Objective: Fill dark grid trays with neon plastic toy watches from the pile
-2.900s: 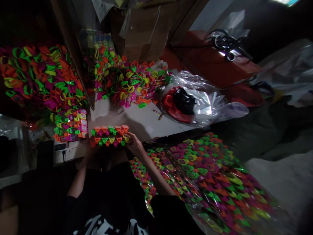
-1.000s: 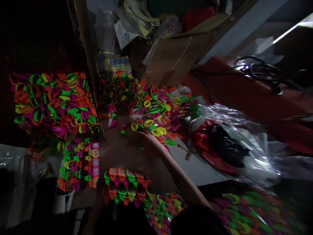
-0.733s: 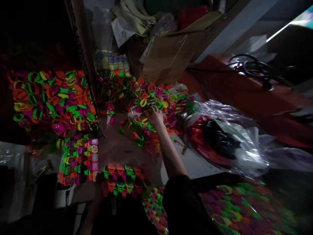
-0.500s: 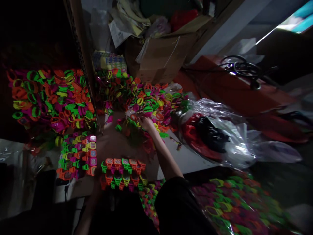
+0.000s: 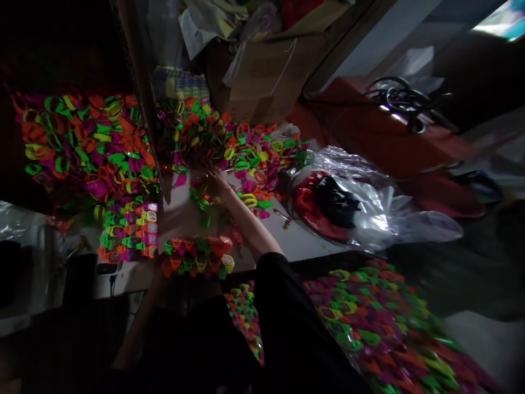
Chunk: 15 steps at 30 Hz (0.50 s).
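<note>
My right hand reaches over the table to the near edge of a heap of loose toy watches in neon colours. Its fingers are dim and blurred, so their grip does not show. My left hand is in deep shadow by the table's front edge, beside a block of toy watches lined up in rows; its fingers are hidden. To the left lies another block of watches in rows. A few loose watches lie below my right wrist.
A cardboard divider separates a larger watch pile on the left. Behind stands a cardboard box. Clear plastic bags with red and black contents lie on the right. More bundled watches sit low at right.
My right hand has moved left along the edge of the heap. The camera view has shifted, so the scene sits higher. My left hand stays by the lined-up watches.
</note>
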Tool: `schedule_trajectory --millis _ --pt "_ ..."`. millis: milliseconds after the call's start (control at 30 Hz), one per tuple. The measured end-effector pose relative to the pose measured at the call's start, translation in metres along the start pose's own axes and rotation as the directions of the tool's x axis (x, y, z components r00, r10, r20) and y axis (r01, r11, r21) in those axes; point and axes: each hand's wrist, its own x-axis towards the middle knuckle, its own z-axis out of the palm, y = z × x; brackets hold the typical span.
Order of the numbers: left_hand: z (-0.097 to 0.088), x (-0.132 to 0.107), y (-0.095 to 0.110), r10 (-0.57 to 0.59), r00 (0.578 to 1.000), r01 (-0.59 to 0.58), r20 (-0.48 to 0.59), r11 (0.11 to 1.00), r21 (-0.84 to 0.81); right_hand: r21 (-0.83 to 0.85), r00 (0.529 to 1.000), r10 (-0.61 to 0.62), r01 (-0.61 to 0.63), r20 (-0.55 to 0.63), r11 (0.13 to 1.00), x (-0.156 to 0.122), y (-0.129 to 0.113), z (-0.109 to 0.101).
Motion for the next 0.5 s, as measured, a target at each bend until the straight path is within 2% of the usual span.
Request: schedule_trajectory --millis 133,267,333,400,500 --pt "-0.002 -0.008 0.005 0.042 0.997 -0.043 0.065 0.999 0.011 -0.086 0.994 0.008 0.001 0.110 0.996 -0.006 0.002 -0.004" --pt "-0.001 -0.011 0.012 0.066 0.995 -0.068 0.078 0.997 0.027 -0.126 0.988 -0.024 0.043 0.151 0.991 -0.035 0.005 -0.032" --pt "0.000 -0.009 0.015 0.071 0.995 -0.074 0.070 0.996 0.041 -0.134 0.996 -0.027 0.037 0.081 0.990 -0.053 0.001 -0.051" --pt "0.000 -0.008 0.019 0.081 0.995 -0.084 0.063 0.995 0.053 -0.087 0.998 -0.003 -0.002 -0.062 0.996 -0.076 -0.008 -0.070" --pt "0.002 -0.009 0.022 0.102 0.994 -0.105 0.042 0.992 0.065 0.103 0.946 0.102 -0.074 -0.307 0.992 -0.121 -0.032 -0.093"
